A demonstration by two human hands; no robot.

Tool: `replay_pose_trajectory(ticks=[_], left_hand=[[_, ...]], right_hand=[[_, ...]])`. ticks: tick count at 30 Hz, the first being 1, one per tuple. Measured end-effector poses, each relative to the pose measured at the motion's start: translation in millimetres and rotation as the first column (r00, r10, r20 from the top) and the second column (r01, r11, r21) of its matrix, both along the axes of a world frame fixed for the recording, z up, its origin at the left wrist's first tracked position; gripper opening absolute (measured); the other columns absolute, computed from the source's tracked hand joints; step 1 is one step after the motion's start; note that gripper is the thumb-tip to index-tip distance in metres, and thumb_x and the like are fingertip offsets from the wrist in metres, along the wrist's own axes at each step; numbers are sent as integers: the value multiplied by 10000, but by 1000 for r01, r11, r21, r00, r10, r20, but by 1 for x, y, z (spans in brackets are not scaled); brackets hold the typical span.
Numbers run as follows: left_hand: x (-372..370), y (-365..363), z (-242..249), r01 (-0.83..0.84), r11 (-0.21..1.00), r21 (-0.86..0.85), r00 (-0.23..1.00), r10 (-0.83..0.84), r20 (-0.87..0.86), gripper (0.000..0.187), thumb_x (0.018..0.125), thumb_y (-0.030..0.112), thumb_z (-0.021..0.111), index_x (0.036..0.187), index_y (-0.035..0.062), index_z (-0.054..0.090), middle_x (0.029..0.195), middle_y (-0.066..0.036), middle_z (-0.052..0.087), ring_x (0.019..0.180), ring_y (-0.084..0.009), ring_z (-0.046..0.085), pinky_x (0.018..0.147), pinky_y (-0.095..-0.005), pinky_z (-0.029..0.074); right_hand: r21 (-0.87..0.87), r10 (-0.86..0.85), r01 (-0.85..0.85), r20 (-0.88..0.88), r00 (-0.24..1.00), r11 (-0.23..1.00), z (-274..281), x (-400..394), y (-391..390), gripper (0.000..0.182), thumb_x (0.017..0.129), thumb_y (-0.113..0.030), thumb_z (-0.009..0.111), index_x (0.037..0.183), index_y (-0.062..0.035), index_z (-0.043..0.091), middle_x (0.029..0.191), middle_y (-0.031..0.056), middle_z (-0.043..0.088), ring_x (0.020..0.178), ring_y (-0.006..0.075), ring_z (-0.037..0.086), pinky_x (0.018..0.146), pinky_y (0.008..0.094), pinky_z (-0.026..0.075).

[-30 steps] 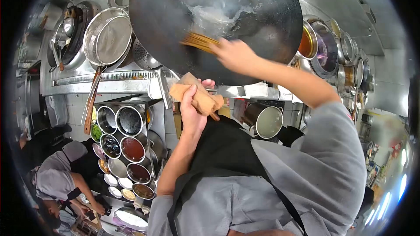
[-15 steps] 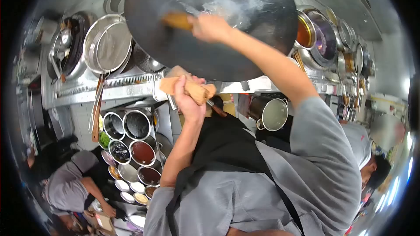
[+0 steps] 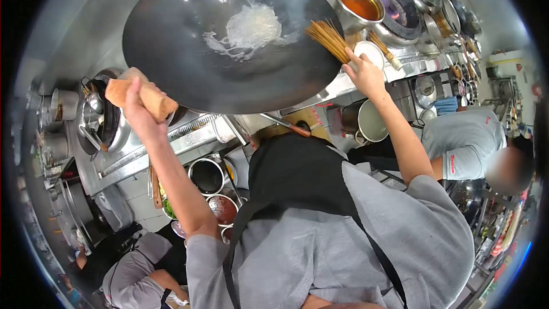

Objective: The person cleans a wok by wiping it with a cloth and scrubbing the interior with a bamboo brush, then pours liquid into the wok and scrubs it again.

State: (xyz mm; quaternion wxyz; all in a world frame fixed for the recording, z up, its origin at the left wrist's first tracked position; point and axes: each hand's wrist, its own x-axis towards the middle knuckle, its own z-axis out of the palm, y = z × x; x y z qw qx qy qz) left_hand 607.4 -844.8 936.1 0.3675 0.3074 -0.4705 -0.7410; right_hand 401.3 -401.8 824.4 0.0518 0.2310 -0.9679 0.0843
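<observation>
Overhead, from the single head camera, we look down past our own grey shirt and black apron at a large black wok filling the upper middle of the frame. A patch of foamy white water sits near its centre, with steam rising above it.

Our left hand is at the left edge of the frame, fingers wrapped tight around a folded brown cloth that pads the wok's near-left rim; the grip is fully closed on it.

Our right hand is at the upper right, just outside the wok's right rim, fingers curled firmly around the handle end of a bamboo brush. The brush's long axis runs from the hand up and to the left, so its splayed bristles fan out over the wok's right edge, pointing toward the foamy water, which lies well to the left of them. The right hand is clearly the nearer one to that water.

Beyond the brush, a steel bowl of orange sauce sits at the top right on the steel counter. Round seasoning tins cluster at lower centre. Other people in grey shirts stand at the right and lower left.
</observation>
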Motion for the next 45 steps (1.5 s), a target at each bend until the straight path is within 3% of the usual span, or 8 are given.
replay_pose_trajectory(ticks=[11, 26, 34, 36, 40, 41, 44, 45], left_hand=[[-26, 1, 94, 144, 932, -334, 981, -92, 168, 385, 859, 213, 710, 1132, -16, 563, 845, -108, 612, 713, -188, 628, 622, -308, 534], [-119, 56, 175, 193, 865, -462, 979, -199, 37, 252, 878, 124, 679, 1035, -71, 652, 955, -132, 657, 822, -204, 675, 677, -307, 561], [-158, 87, 206, 266, 762, -591, 950, -311, 26, 211, 911, 89, 647, 1055, -62, 671, 977, -109, 668, 831, -178, 681, 701, -296, 562], [-171, 108, 201, 232, 647, -726, 937, -350, -13, 228, 892, 123, 658, 1068, -19, 622, 894, -81, 708, 745, -172, 699, 664, -265, 569], [-173, 140, 208, 349, 774, -529, 886, -457, -84, 142, 895, 94, 648, 1016, 22, 636, 850, -54, 693, 695, -144, 677, 621, -252, 548], [-196, 89, 199, 527, 814, -244, 757, -581, -299, 123, 893, 92, 650, 1000, 33, 635, 829, -41, 682, 674, -137, 664, 603, -248, 536], [-207, 57, 194, 701, 707, 92, 616, -536, -578, 92, 885, 77, 656, 969, 54, 627, 780, -13, 653, 624, -121, 632, 560, -240, 506], [-206, 49, 198, 733, 676, 74, 596, -586, -549, 105, 881, 76, 660, 977, 50, 628, 788, -16, 658, 632, -121, 637, 565, -239, 510]], right_hand=[[-82, 179, -165, 205, 962, 983, -26, 32, -26, 491, 889, -358, 652, 1351, -218, 567, 955, 146, 621, 758, 353, 675, 688, 453, 557], [-203, 339, -286, 317, 885, 936, -36, -10, -25, 493, 924, -387, 619, 1384, -219, 564, 985, 132, 646, 934, 329, 651, 806, 445, 519], [-279, 337, -239, 391, 857, 930, -49, -13, -21, 564, 913, -409, 635, 1434, -233, 511, 987, 160, 643, 949, 344, 644, 842, 445, 510], [-290, 336, -228, 408, 849, 930, -52, -14, -19, 573, 910, -413, 638, 1437, -231, 508, 980, 168, 642, 942, 349, 645, 838, 443, 508], [-407, 375, -192, 437, 818, 893, -68, -17, -11, 585, 906, -414, 644, 1442, -224, 504, 942, 195, 643, 911, 371, 650, 823, 439, 502], [-405, 378, -206, 410, 830, 891, -70, -18, -10, 583, 900, -402, 655, 1434, -216, 514, 932, 206, 650, 902, 373, 652, 819, 433, 500], [-422, 425, -261, 363, 829, 868, -77, -30, -17, 587, 892, -390, 665, 1429, -203, 518, 880, 210, 659, 863, 365, 660, 795, 426, 505], [-467, 448, -248, 385, 807, 849, -73, -34, -23, 583, 889, -380, 671, 1420, -189, 526, 833, 203, 662, 829, 356, 664, 768, 424, 510]])
